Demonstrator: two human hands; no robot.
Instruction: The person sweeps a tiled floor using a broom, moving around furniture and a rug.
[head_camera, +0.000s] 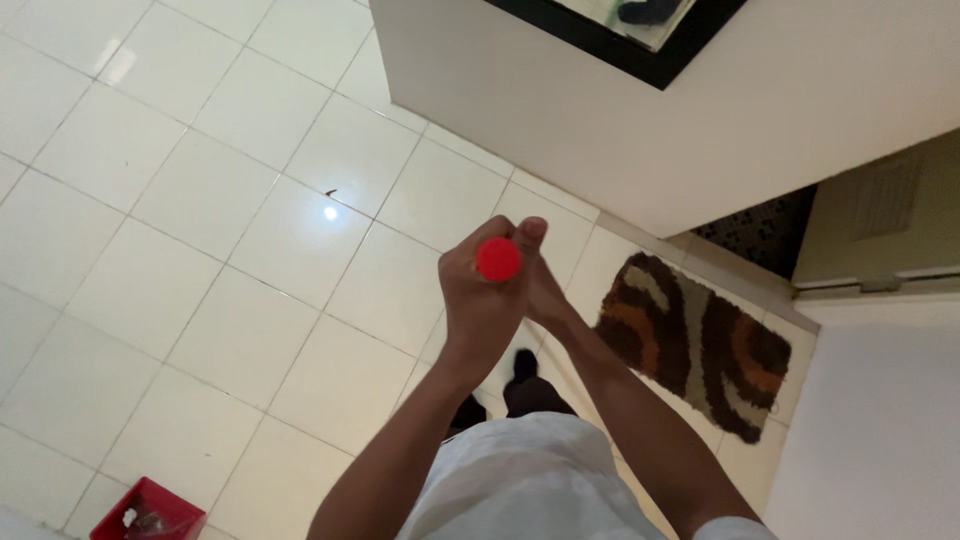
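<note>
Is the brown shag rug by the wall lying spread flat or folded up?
Spread flat: the rug lies open on the tiled floor, its whole swirl pattern showing, with no fold or turned corner.

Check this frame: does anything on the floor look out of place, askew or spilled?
Only a small dark speck on the white tiles; too small to identify. The shaggy rug lies flat, nothing spilled.

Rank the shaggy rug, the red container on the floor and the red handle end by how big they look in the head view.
1. Shaggy rug.
2. Red container, cut off by the frame edge.
3. Red handle end, gripped in both hands, though nearest the camera.
</note>
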